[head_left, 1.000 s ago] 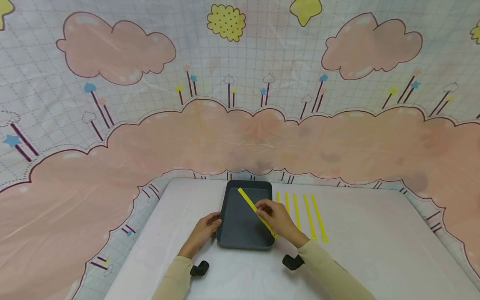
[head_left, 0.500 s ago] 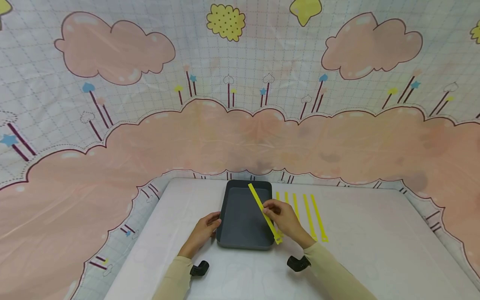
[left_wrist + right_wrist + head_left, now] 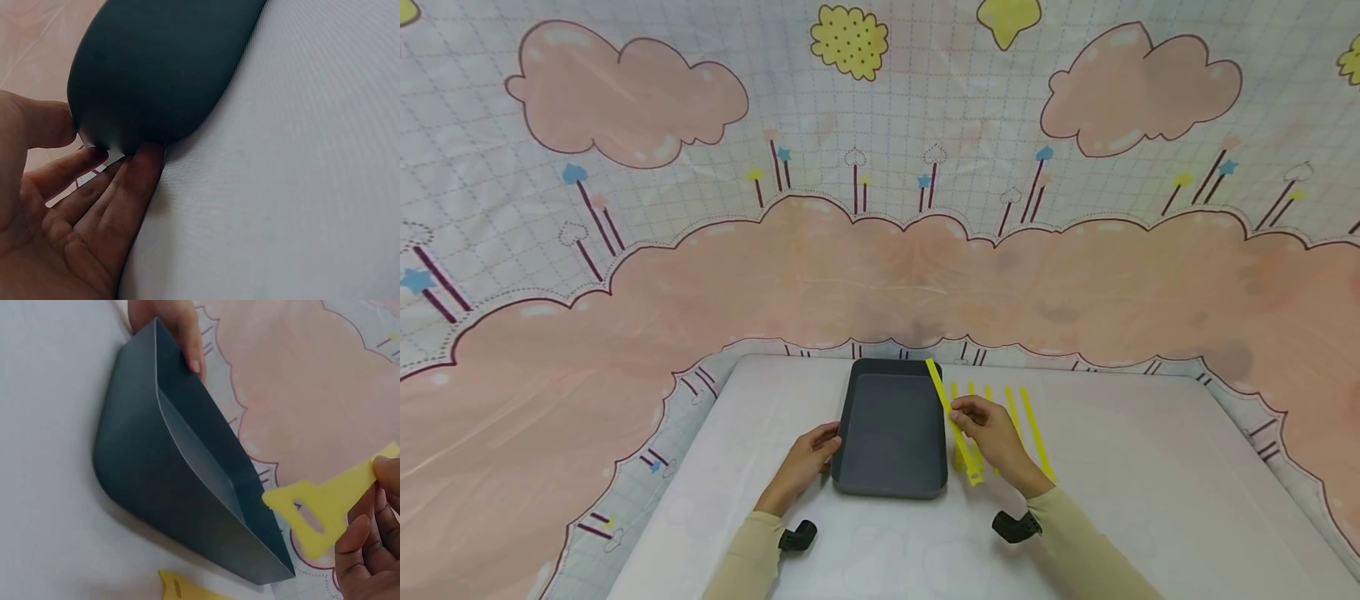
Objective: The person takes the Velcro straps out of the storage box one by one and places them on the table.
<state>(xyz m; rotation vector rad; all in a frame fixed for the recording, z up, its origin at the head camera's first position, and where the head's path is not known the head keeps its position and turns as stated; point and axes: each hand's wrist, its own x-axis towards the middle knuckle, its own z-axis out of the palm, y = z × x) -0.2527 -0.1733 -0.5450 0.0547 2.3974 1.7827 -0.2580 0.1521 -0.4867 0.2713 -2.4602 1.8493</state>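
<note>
A dark grey rectangular tray (image 3: 891, 433) lies on the white table, its inside bare. My left hand (image 3: 805, 462) holds its left side; in the left wrist view the thumb (image 3: 50, 125) is at the rim and the fingertips touch the outer wall. Between thumb and fingers, my right hand (image 3: 992, 433) pinches a yellow cable strap (image 3: 938, 383), raised and slanting beside the tray's right edge. Seen from the right wrist, the strap's wider, slotted end (image 3: 300, 515) points away from the fingers, overlapping the tray's rim.
Several more yellow straps (image 3: 1037, 433) lie side by side right of the tray, partly hidden by my right hand. The slotted end of one strap (image 3: 178, 587) shows beside the tray in the right wrist view. Behind the table hangs a cloud-patterned cloth (image 3: 917, 275).
My right hand has moved right with the pinched strap, from above the tray's inside to beside its right edge, and the strap stands steeper. The left hand stays on the tray.
</note>
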